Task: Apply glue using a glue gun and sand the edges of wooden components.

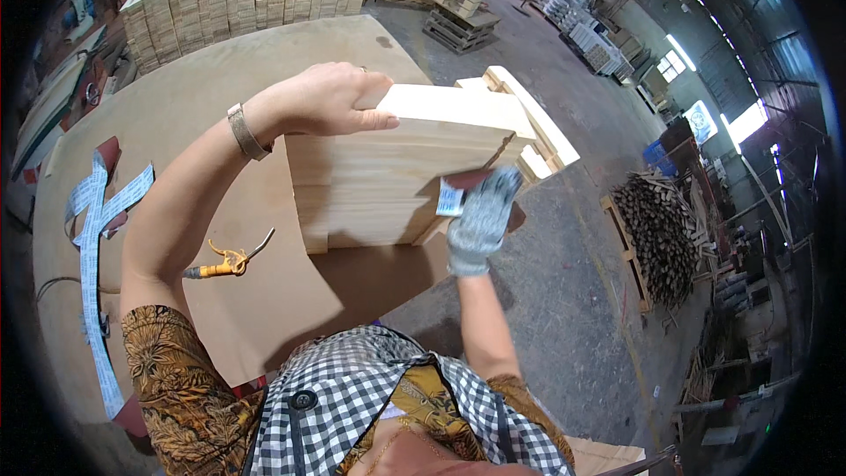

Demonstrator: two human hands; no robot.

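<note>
A pale wooden box-like piece [379, 185] stands on the brown board-topped table [238, 322], close to its right edge. My bare left hand [339, 97], with a band on the wrist, grips the top of the piece, thumb lying along the upper edge. In a grey knitted glove, my right hand [485, 211] is closed around a piece of sandpaper [449, 201] at the right end of the wood. The sandpaper's reddish-brown grit and its printed white-and-blue backing both show. Behind that end is a slatted wooden frame [533, 128]. My left fingertips are hidden.
A yellow air blow gun [231, 262] and long sandpaper strips [91, 256] lie on the table's left side. Stacked wooden boards [256, 0] rise beyond the far edge. On the floor to the right, many thin sticks [656, 238] sit on a pallet.
</note>
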